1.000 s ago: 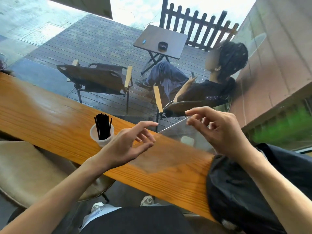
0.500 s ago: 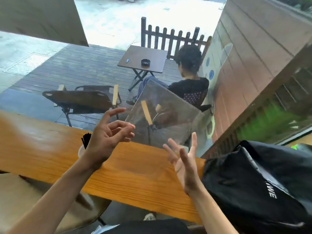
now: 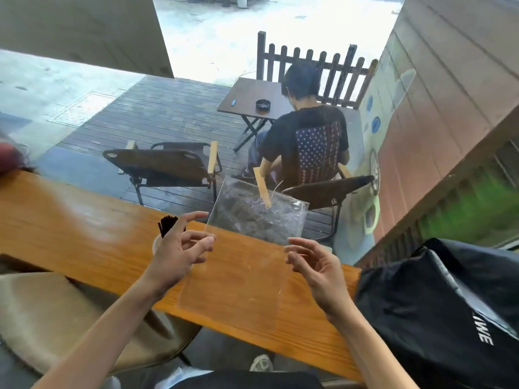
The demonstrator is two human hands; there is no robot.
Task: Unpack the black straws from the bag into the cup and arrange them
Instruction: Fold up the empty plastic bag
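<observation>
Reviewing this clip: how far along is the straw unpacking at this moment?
Mostly done: black straws stand bunched in the white cup on the wooden counter. The clear plastic bag looks empty, between the left hand and right hand, neither with a clear grip. Left: tidying the straws, perhaps.

— Any writing you can read here?

— Only one bit: white capital letters on the black bag [image 3: 438, 299] at the right end of the surface. They run slantwise and look like "IWE".

— Is that the whole word?

— Can't tell; a fold of the fabric hides where it starts.

— Anything on the seated person's T-shirt [image 3: 314, 141]?

— A stars-and-stripes print on the back, but no letters or numbers.
</observation>
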